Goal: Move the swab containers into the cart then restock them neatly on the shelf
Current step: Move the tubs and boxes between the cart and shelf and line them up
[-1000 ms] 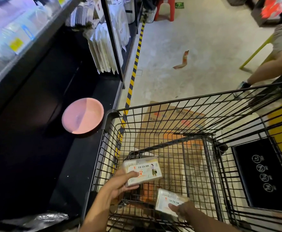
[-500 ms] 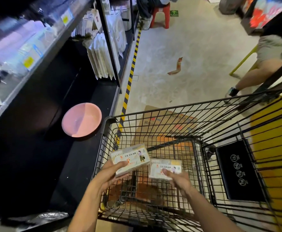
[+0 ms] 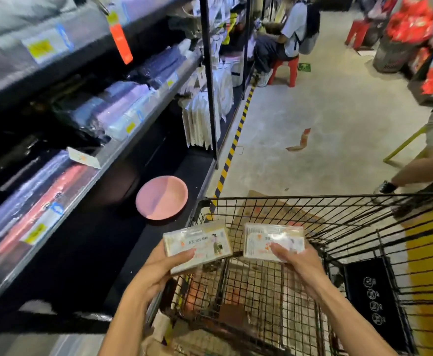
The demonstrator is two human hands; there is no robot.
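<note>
A shop aisle with a pale concrete floor runs up the right half of the frame, edged by a yellow-and-black striped line along the foot of dark shelving that fills the left. Wrapped goods in clear plastic line the upper shelves; a pink round dish lies on the dark bottom shelf at centre left. A black wire cart occupies the lower right. In the lower centre, above the cart's near left corner, the left hand grips a flat rectangular swab container, thumb across its printed face, its long axis running left to right and tilted slightly up to the right. Just beside it, without clearly touching, the right hand grips a second swab container, thumb on top, long axis also left to right and nearly level. A seated person on a red stool is at upper centre.
</note>
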